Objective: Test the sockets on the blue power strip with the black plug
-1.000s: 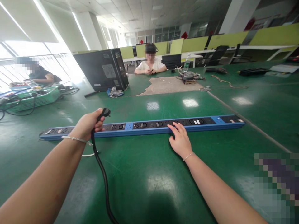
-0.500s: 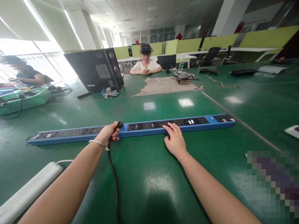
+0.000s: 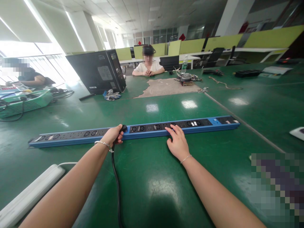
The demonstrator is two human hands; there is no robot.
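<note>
A long blue and black power strip [image 3: 147, 135] with several sockets lies across the green table in front of me. My left hand [image 3: 114, 135] is closed around a black power plug [image 3: 123, 128] at the strip's blue socket section left of the middle. Whether its pins are in the socket is hidden. From that hand the black cable [image 3: 116, 180] hangs toward me. My right hand [image 3: 178, 143] rests with spread fingers on the strip right of its middle, fingertips on the sockets, gripping nothing.
At left lies a white power strip [image 3: 33, 193]. Behind are a black computer case [image 3: 95, 72], gloves [image 3: 111, 95], a green basket [image 3: 28, 103] and a bottle [image 3: 184, 64]. A person [image 3: 148, 68] sits across the table, another [image 3: 33, 77] at far left.
My left hand has shifted slightly right and down with the plug, bringing it lower against the strip. My right hand stays where it was.
</note>
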